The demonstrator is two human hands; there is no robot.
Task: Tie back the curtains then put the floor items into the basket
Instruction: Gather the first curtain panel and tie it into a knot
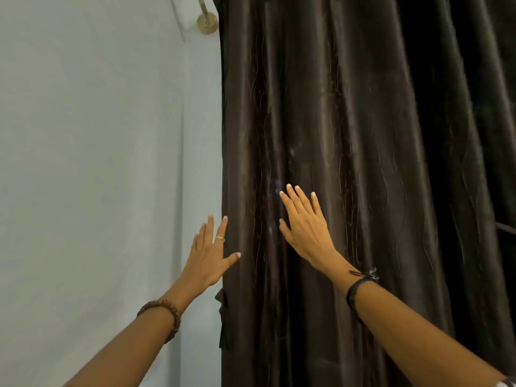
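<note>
Nearest, two bare forearms reach forward, hands apart. Left hand [208,256] has fingers straight and spread, gripping nothing; a ring [220,239] sits on one finger and a beaded bracelet [164,312] on the wrist. Its thumb and forefinger lie at the curtain's left edge. Right hand [305,227], up and right of the left, is flat with straight fingers over the folds; a dark cord band [356,291] circles its wrist. Beyond both hands the dark brown curtain [349,121] hangs loose, untied. Left of the left hand: pale wall [97,135]. High above it, a brass bracket [207,22] at the curtain's top edge.
</note>
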